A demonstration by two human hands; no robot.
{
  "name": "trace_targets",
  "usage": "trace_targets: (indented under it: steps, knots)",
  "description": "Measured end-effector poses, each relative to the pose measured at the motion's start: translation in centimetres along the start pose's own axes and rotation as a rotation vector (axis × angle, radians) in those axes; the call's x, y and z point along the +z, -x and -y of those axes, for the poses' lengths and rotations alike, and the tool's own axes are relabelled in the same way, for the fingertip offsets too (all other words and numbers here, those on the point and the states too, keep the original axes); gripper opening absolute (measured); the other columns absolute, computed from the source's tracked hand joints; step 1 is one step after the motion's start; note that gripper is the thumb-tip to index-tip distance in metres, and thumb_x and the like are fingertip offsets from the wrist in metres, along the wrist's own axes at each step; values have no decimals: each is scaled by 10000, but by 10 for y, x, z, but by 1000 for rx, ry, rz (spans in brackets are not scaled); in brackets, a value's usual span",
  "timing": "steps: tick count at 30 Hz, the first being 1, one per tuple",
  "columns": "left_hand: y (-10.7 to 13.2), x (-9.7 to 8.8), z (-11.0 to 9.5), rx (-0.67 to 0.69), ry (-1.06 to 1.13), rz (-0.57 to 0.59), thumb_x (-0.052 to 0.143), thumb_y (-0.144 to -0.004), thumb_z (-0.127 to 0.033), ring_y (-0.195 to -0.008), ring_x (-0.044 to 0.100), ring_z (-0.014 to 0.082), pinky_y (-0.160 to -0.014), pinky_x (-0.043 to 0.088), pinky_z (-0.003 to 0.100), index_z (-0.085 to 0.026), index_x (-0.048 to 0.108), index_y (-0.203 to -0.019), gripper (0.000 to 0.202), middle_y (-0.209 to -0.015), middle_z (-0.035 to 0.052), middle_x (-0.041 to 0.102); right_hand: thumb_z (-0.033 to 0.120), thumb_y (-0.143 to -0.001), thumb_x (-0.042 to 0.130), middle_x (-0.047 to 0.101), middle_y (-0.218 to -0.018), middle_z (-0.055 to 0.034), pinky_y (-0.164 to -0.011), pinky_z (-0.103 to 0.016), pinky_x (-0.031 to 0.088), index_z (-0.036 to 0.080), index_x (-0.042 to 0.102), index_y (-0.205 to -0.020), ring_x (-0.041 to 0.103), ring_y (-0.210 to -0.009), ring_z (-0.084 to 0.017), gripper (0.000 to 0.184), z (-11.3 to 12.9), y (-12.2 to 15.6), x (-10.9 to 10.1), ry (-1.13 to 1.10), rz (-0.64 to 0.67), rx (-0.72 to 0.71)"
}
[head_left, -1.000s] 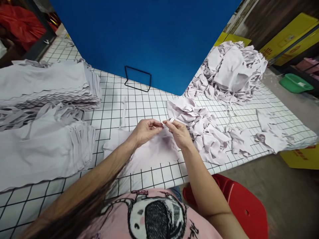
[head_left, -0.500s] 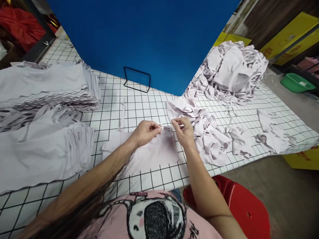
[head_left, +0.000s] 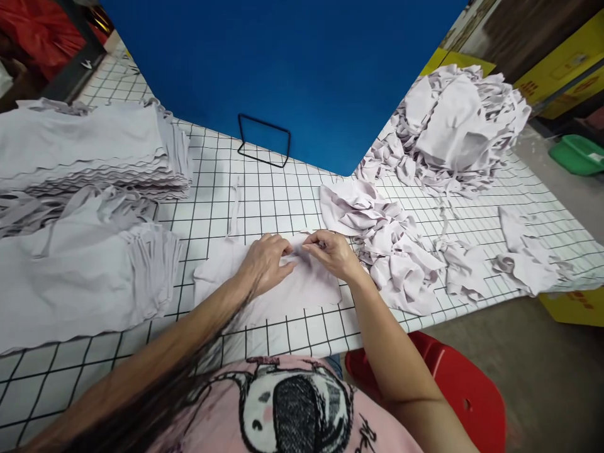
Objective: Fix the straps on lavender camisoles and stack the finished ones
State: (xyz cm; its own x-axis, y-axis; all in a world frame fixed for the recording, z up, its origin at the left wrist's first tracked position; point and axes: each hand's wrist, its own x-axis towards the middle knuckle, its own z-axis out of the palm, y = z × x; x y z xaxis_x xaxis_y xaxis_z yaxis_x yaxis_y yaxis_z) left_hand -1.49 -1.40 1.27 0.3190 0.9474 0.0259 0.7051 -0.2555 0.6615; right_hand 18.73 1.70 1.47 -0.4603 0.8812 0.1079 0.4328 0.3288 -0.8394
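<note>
A pale lilac-white garment piece (head_left: 283, 302) lies flat before me on the table, with one thin strap (head_left: 234, 207) stretching away from its upper left. Resting over its upper middle is my left hand (head_left: 268, 263), thumb and fingers apart and slightly bent. My right hand (head_left: 333, 253) pinches thumb against forefinger at the garment's upper edge, where the cloth is slightly raised. What exactly sits between those fingertips is too small to make out. Just right of this hand is a crumpled heap of similar garments (head_left: 396, 251).
Two neat garment stacks (head_left: 80, 270) fill the left side. A large blue board (head_left: 283, 75) with a black wire frame (head_left: 264, 141) stands ahead. A big garment pile (head_left: 457, 132) lies back right, loose pieces (head_left: 533, 258) nearer. A red stool (head_left: 453, 390) is below the table edge.
My right hand has moved left from beside the garment to its upper edge, close to my left hand. The left hand has loosened its pinch and shifted slightly left. The view has shifted slightly.
</note>
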Motion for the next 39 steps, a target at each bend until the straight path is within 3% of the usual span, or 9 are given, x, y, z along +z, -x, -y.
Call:
trace_targets:
  steps: [5, 11, 18, 31, 39]
  knots:
    - [12, 14, 4, -55, -105, 8, 694, -809, -283, -935, 553, 239, -801, 403, 355, -187, 631, -824, 115, -907, 34, 676, 322, -906, 626, 666, -818, -15, -693, -281, 427, 195, 674, -857, 565, -734, -138, 144, -11, 5, 7, -43, 10, 65]
    - [12, 19, 0, -81, -46, -15, 608, -881, -305, -837, 574, 199, -814, 367, 369, -200, 675, -797, 150, -817, 6, 699, 339, -907, 639, 666, -805, -31, -771, -332, 441, 211, 680, -815, 570, -816, -175, 163, -12, 5, 15, -49, -24, -63]
    - [10, 23, -2, -95, -26, -47, 582, -870, -276, -770, 575, 177, -807, 357, 367, -167, 646, -689, 220, -726, 14, 682, 357, -882, 681, 676, -791, -27, -844, -373, 426, 228, 714, -820, 568, -812, -180, 147, -18, 5, 26, 8, 17, -133]
    - [11, 23, 2, -107, 12, -59, 601, -814, -246, -774, 603, 187, -837, 354, 381, -179, 657, -702, 142, -719, 7, 683, 348, -910, 643, 658, -773, -28, -845, -373, 403, 218, 696, -796, 549, -815, -184, 180, -19, 6, 17, 102, 88, -109]
    - [9, 27, 3, -82, -33, -70, 592, -805, -245, -771, 603, 193, -799, 344, 376, -173, 613, -646, 176, -711, 16, 683, 329, -903, 656, 667, -751, -14, -822, -360, 408, 219, 678, -788, 555, -776, -174, 161, -13, 3, 22, 31, 36, -110]
